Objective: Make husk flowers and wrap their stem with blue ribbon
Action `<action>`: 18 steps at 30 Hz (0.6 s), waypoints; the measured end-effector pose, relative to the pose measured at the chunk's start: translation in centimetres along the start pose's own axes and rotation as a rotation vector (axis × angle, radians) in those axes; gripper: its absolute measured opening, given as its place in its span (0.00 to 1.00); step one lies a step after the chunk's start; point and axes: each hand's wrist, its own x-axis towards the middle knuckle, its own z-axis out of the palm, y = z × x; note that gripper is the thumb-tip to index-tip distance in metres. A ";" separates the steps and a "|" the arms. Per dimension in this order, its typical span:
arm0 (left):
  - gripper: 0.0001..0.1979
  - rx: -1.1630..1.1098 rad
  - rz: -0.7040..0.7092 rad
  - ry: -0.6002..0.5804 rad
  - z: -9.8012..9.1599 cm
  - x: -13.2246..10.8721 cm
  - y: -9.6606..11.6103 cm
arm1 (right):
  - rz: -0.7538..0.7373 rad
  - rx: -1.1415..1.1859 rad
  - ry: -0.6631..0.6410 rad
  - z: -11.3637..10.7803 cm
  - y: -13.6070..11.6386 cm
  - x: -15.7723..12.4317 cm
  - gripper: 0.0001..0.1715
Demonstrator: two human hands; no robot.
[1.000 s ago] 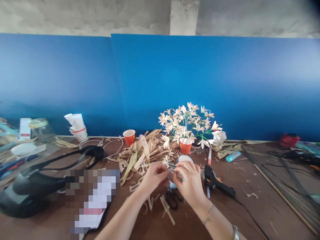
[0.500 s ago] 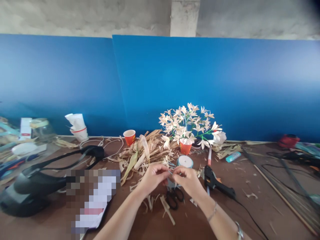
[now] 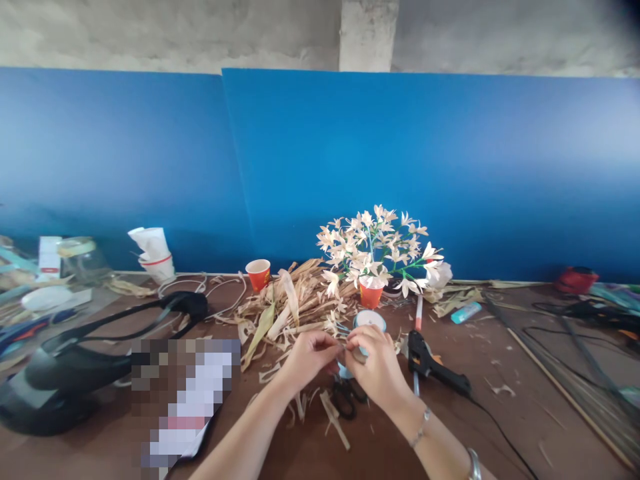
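My left hand (image 3: 311, 357) and my right hand (image 3: 375, 360) meet over the middle of the table, fingertips almost touching. Both are closed in a pinch on something thin and small that I cannot make out. Just beyond the fingertips lies a small cream flower (image 3: 332, 324) with pale blue strands by it. A roll of tape (image 3: 369, 321) with a white face and blue edge sits behind my right hand and is partly covered by it. Under my hands lie black-handled scissors (image 3: 344, 399), their blades mostly hidden.
Behind my hands, cream flowers (image 3: 377, 243) stand in a red paper cup (image 3: 371, 293), beside heaped dry husks (image 3: 295, 293) and another red cup (image 3: 258, 275). A black glue gun (image 3: 435, 370) trails its cord at right. A black headset (image 3: 60, 367) and blurred phone-like object (image 3: 190, 407) lie left.
My right hand has turned and lifted slightly, now covering part of the tape roll. My left hand stays almost in place, still pinching.
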 end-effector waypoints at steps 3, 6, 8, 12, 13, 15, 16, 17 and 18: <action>0.13 -0.036 -0.060 0.001 0.0 -0.1 0.3 | -0.049 -0.083 0.044 -0.2 0.0 0.0 0.06; 0.14 -0.109 -0.082 -0.011 0.3 -0.3 0.4 | -0.070 -0.138 0.067 -0.2 -0.1 0.0 0.07; 0.15 -0.157 -0.108 -0.012 0.5 -0.3 0.4 | -0.069 -0.159 0.075 -0.3 -0.2 0.0 0.07; 0.15 -0.178 -0.124 -0.008 0.5 -0.1 0.2 | -0.054 -0.144 0.099 -0.3 -0.4 0.0 0.08; 0.15 -0.170 -0.111 -0.005 0.5 -0.1 0.2 | -0.045 -0.126 0.097 -0.3 -0.4 -0.1 0.08; 0.14 -0.137 -0.067 0.009 0.2 0.1 0.1 | -0.010 -0.068 0.080 -0.2 -0.3 0.0 0.07; 0.14 -0.113 -0.041 0.016 0.1 0.1 0.1 | 0.017 -0.021 0.065 -0.1 -0.2 0.0 0.06; 0.14 -0.085 -0.017 0.021 0.0 0.2 0.1 | 0.048 0.038 0.046 0.0 -0.1 0.0 0.06; 0.14 -0.060 0.001 0.024 -0.1 0.2 0.1 | 0.080 0.106 0.024 0.1 0.0 0.1 0.06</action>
